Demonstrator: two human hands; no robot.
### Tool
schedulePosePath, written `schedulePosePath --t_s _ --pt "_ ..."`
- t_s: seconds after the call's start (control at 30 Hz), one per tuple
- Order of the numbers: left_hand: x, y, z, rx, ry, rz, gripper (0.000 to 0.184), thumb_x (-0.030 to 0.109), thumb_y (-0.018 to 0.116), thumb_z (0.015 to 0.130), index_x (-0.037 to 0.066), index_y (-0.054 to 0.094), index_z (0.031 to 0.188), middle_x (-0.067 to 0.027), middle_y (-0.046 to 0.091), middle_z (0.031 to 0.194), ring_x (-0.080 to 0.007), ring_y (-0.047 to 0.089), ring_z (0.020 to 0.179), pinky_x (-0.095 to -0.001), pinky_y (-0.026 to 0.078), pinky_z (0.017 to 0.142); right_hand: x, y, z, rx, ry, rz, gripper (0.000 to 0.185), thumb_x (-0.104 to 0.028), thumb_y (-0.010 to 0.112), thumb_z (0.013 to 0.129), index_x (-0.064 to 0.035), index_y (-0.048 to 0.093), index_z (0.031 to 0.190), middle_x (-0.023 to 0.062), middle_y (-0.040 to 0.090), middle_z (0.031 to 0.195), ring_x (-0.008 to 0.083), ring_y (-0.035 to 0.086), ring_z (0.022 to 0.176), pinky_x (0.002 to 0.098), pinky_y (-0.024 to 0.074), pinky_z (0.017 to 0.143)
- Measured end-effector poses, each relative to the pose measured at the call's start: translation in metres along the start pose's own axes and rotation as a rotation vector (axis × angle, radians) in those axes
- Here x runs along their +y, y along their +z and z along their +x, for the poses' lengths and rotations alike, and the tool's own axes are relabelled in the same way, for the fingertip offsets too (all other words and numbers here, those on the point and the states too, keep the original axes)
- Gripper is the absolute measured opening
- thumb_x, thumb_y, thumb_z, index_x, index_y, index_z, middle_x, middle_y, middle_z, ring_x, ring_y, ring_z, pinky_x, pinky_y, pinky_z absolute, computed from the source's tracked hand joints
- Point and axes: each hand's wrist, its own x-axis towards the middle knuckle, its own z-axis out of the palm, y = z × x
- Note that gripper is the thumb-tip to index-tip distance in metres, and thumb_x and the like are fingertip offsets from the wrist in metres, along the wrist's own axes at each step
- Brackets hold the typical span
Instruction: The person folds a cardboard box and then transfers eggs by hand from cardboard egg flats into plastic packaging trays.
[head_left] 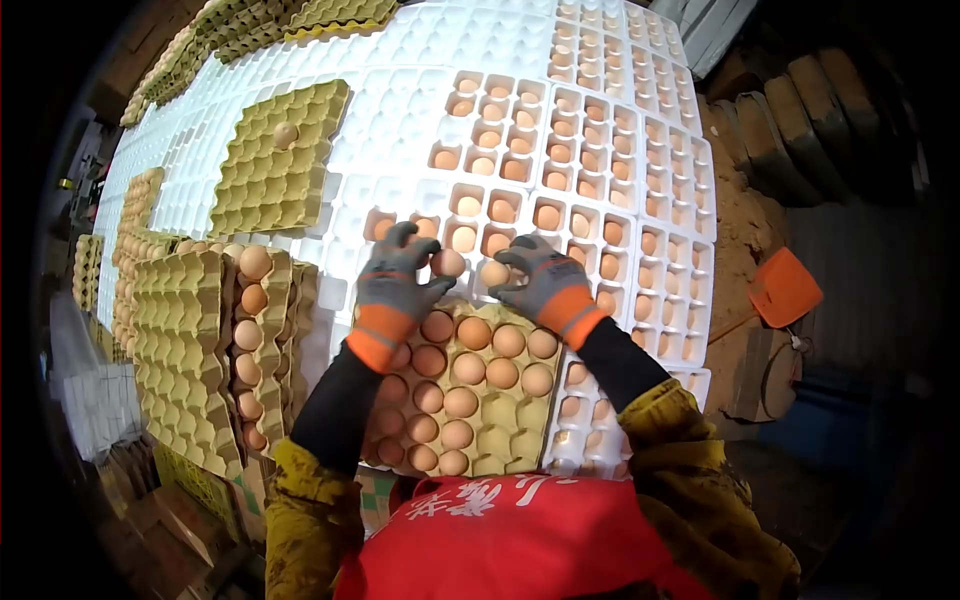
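Note:
My left hand, in a grey and orange work glove, is closed on a brown egg between thumb and fingers. An egg is also pinched in my right hand, gloved alike. Both hands hover at the far edge of a pulp egg tray in front of me, partly filled with eggs; several cups at its near right hold none. Just beyond my hands lie white foam egg trays. Eggs sit in the compartments to the right, while many compartments on the left hold none.
A pulp tray with a single egg lies on the foam trays. At left, pulp trays stand on edge with a row of eggs between them. An orange dustpan is off the right side, near brown stacked containers.

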Motion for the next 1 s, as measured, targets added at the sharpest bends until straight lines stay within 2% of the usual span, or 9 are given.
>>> schedulePosePath --t_s 0.1,0.27,0.4,0.47,0.53,0.67,0.73,0.87,1.0 --pt "0.011 0.016 0.014 -0.403 -0.112 0.359 0.041 0.030 0.084 0.072 0.016 0.068 0.107 -0.0120 0.059 0.126 -0.0342 0.061 0.106 -0.0449 0.056 0.083 -0.003 0.011 0.005 0.024 0.006 -0.048 0.039 -0.039 0.073 0.083 -0.0147 0.072 0.114 0.0123 0.065 0.122 0.0326 0.063 0.110 0.0429 0.0519 0.091" --pt "-0.016 0.019 -0.002 -0.206 0.011 0.286 0.035 0.019 0.064 0.090 0.015 0.067 0.125 -0.0147 0.065 0.109 -0.0354 0.064 0.096 -0.0440 0.055 0.081 0.020 -0.018 -0.009 -0.222 0.251 0.660 0.026 -0.026 0.066 0.095 -0.0109 0.074 0.114 0.0040 0.070 0.108 0.0131 0.066 0.081 0.0277 0.0535 0.071" --pt "-0.035 0.010 0.012 -0.156 -0.198 -0.042 0.039 0.019 0.060 0.096 0.020 0.062 0.135 -0.0106 0.068 0.110 -0.0220 0.063 0.088 -0.0332 0.052 0.077 0.027 -0.047 -0.006 -0.296 0.518 0.995 0.031 -0.024 0.061 0.099 -0.0090 0.068 0.125 0.0036 0.070 0.099 0.0076 0.060 0.072 0.0254 0.0504 0.063" --pt "-0.062 0.019 0.015 0.064 -0.357 -0.450 0.044 0.017 0.059 0.095 0.017 0.058 0.139 -0.0063 0.067 0.114 -0.0125 0.056 0.078 -0.0272 0.049 0.075 0.042 -0.032 0.000 -0.087 0.115 1.073 0.034 -0.019 0.054 0.100 -0.0035 0.061 0.130 0.0096 0.065 0.118 0.0157 0.061 0.101 0.0291 0.0517 0.085" --pt "-0.062 0.003 0.017 0.159 -0.607 -0.872 0.049 0.005 0.057 0.092 0.006 0.055 0.141 -0.0077 0.063 0.124 -0.0149 0.058 0.104 -0.0273 0.049 0.085 0.039 -0.020 0.014 0.019 -0.028 1.245 0.035 -0.016 0.049 0.101 0.0003 0.058 0.131 0.0125 0.062 0.127 0.0210 0.058 0.124 0.0326 0.0504 0.101" --pt "-0.086 0.016 0.003 0.286 -0.388 -0.724 0.051 -0.001 0.059 0.087 0.003 0.056 0.137 -0.0079 0.060 0.127 -0.0181 0.058 0.113 -0.0312 0.050 0.091 -0.010 0.016 0.078 0.062 -0.068 1.071 0.032 -0.016 0.056 0.100 -0.0024 0.062 0.128 0.0051 0.064 0.123 0.0131 0.058 0.114 0.0294 0.0461 0.100" --pt "-0.082 0.011 0.002 0.273 -0.404 -0.546 0.039 0.000 0.067 0.084 0.004 0.065 0.122 -0.0083 0.066 0.116 -0.0191 0.062 0.108 -0.0337 0.050 0.092 -0.030 0.044 0.111 0.191 -0.306 0.894 0.030 -0.019 0.058 0.099 -0.0109 0.064 0.127 0.0066 0.060 0.135 0.0218 0.057 0.121 0.0348 0.0454 0.104" --pt "-0.088 -0.001 -0.005 -0.117 -0.203 -0.032 0.018 0.010 0.070 0.087 0.005 0.071 0.105 -0.0121 0.070 0.106 -0.0254 0.065 0.103 -0.0359 0.049 0.094 -0.013 0.084 0.150 0.111 -0.452 -0.191 0.035 -0.022 0.056 0.097 -0.0180 0.061 0.131 0.0093 0.052 0.147 0.0309 0.043 0.139 0.0449 0.0322 0.116" --pt "-0.059 -0.046 -0.028 0.164 -0.415 -0.498 0.037 0.011 0.058 0.100 -0.003 0.058 0.134 -0.0128 0.064 0.132 -0.0178 0.058 0.120 -0.0320 0.045 0.103 -0.020 0.021 0.086 0.315 -0.227 0.657 0.038 -0.019 0.064 0.095 -0.0043 0.060 0.131 0.0165 0.063 0.130 0.0303 0.061 0.120 0.0367 0.0477 0.103"
